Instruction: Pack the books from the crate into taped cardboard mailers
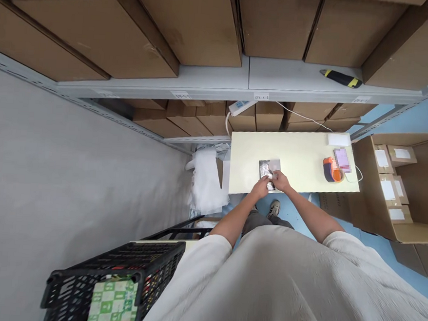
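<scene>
Both my hands meet over a pale yellow table top (295,154), near its front edge. A silver foil-like packet (266,170) lies partly under my fingers, on a flat grey sheet or bag (275,166). My left hand (260,188) pinches the packet's lower part, and my right hand (280,181) grips it from the right. To the right stand an orange and blue tape dispenser (332,170), a blurred pink item (342,159) and a white pad (339,139).
Grey metal shelves with large cardboard boxes fill the far side, and a yellow-black utility knife (340,78) lies on one. A power strip (238,107) sits behind the table. White wrapping (205,182) lies left, an open carton (388,187) right, a black plastic crate (113,285) near me.
</scene>
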The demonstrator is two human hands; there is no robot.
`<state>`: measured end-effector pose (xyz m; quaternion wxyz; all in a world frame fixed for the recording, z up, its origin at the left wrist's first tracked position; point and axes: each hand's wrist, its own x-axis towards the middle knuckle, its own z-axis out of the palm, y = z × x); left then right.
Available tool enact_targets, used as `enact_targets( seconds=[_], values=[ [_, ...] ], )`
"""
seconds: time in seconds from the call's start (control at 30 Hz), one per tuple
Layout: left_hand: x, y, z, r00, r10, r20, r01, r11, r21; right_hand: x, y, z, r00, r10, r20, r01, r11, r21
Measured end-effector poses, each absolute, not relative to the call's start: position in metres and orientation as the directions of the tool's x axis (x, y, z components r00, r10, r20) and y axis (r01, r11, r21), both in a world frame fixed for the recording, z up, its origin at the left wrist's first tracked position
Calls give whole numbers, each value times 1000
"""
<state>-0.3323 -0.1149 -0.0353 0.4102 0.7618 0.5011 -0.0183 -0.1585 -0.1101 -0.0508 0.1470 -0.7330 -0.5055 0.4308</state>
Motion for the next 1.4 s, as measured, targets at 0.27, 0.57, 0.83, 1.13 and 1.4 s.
enact_targets(
  seconds=[0.27, 0.57, 0.83, 1.13, 1.4],
  values=[
    [-331, -110, -24, 380, 868, -320, 755, -92, 649, -161, -114, -61, -32, 844, -536, 600, -413, -685],
    [-321, -105, -19, 431, 769, -472, 839, -150, 523, -130, -119, -66, 173, 831, -529, 380, -552, -742],
    [-323, -111, -29, 435, 777, -455, 807, -113, 579, -130, -107, -73, 358, 702, -616, 400, -711, -579],
    [-305, -101, -32, 370, 805, -465, 707, 81, 703, -115, -101, -50, 234, 779, -581, 381, -623, -683],
    [-265, -94, -13, 368, 779, -507, 429, 342, 836, -80, -107, -8, 195, 774, -603, 273, -633, -724]
  ],
)
